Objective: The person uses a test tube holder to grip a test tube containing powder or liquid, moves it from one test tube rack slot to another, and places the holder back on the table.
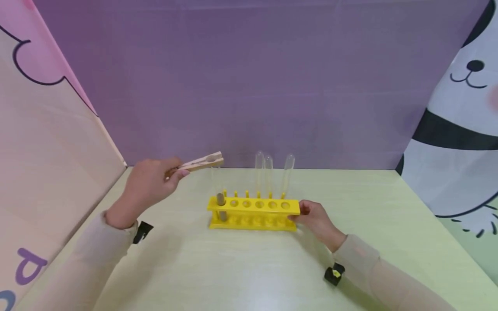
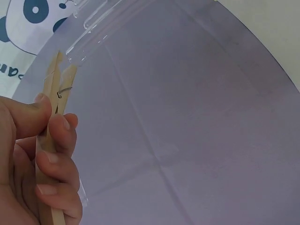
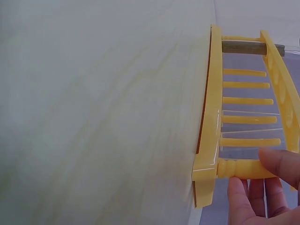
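My left hand (image 1: 149,185) holds a wooden test tube clamp (image 1: 200,163), its fingers curled round the handles (image 2: 47,173). The clamp's tips stand at the mouth of a clear test tube (image 1: 221,199) with grey-brown contents, upright in the leftmost hole of a yellow test tube rack (image 1: 253,211). Whether the clamp touches the tube cannot be told. My right hand (image 1: 317,220) grips the rack's right end post (image 3: 248,168) between thumb and fingers. Three empty test tubes (image 1: 259,172) stand upside down on the rear pegs, towards the right.
The rack stands on a pale wooden table (image 1: 249,268). A purple backdrop (image 1: 249,86) rises behind it, with a printed panel (image 1: 58,151) on the left and a panda print (image 1: 459,151) on the right. Black wrist devices (image 1: 334,274) sit at both cuffs.
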Demonstrator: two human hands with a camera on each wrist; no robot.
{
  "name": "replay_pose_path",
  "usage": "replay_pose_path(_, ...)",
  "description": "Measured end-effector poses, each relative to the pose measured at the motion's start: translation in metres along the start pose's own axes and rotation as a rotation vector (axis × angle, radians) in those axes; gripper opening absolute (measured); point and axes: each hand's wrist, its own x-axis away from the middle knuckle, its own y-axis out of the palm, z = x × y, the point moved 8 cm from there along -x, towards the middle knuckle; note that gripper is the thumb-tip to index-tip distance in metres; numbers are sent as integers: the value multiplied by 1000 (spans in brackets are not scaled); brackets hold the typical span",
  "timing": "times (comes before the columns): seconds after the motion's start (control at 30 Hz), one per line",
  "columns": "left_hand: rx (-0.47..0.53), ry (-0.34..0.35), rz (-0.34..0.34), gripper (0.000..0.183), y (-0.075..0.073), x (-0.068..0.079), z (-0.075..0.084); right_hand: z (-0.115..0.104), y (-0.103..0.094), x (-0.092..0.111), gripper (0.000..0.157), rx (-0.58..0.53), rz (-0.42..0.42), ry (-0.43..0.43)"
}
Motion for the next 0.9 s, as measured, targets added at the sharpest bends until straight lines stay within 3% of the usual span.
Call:
replay_pose_path(0.17, -37, 38, 31, 31, -3, 0, 5, 1, -1, 0, 19, 13, 6, 6)
replay_pose_path(0.43, -80, 43, 63, 32, -4, 1, 9, 3, -1, 0, 18, 14, 7, -3)
replay_pose_path(0.9, -82, 50, 62, 30, -1, 4, 11, 2, 1, 3, 18, -33, -30, -26)
